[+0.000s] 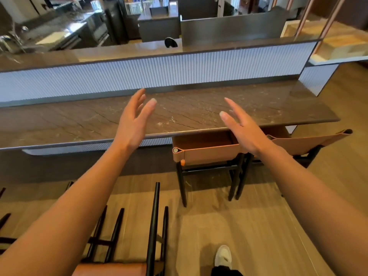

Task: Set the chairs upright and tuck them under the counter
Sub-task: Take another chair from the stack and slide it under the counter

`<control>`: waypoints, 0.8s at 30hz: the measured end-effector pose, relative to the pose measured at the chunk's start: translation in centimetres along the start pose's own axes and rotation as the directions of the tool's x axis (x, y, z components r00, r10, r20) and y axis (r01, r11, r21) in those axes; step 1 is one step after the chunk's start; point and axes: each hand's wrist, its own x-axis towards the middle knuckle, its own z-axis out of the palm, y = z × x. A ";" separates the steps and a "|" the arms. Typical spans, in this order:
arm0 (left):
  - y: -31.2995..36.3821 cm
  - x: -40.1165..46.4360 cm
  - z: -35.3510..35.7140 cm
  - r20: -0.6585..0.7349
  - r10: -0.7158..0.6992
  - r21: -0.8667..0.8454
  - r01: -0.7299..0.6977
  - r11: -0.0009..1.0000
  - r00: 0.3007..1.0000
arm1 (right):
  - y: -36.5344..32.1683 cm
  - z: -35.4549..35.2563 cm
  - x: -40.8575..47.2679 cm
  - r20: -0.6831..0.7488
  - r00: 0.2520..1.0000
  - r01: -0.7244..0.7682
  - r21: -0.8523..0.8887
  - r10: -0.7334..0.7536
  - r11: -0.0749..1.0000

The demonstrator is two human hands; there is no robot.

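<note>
Two upright chairs stand tucked under the brown marble counter (pixel 179 114): one with a tan leather back (pixel 207 152) at centre right, and a second tan-backed chair (pixel 310 141) further right. A third chair (pixel 153 226) lies tipped over on the floor at lower left, its black legs pointing toward the counter and its tan seat at the bottom edge. My left hand (pixel 135 120) and my right hand (pixel 241 128) are both raised over the counter's front edge, fingers spread, holding nothing. My right hand is just above the centre chair's back.
More black chair legs (pixel 4 218) show at the far left edge. A ribbed white panel (pixel 159 72) rises behind the counter, with a higher ledge and a bar area beyond. My white shoe (pixel 224 255) stands on the wooden floor (pixel 258 226).
</note>
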 end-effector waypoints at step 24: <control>17.9 -28.8 -9.0 -0.158 0.162 -0.099 -0.179 0.979 0.974 | -15.9 -2.3 -28.3 0.003 0.962 0.271 0.144 -0.274 0.952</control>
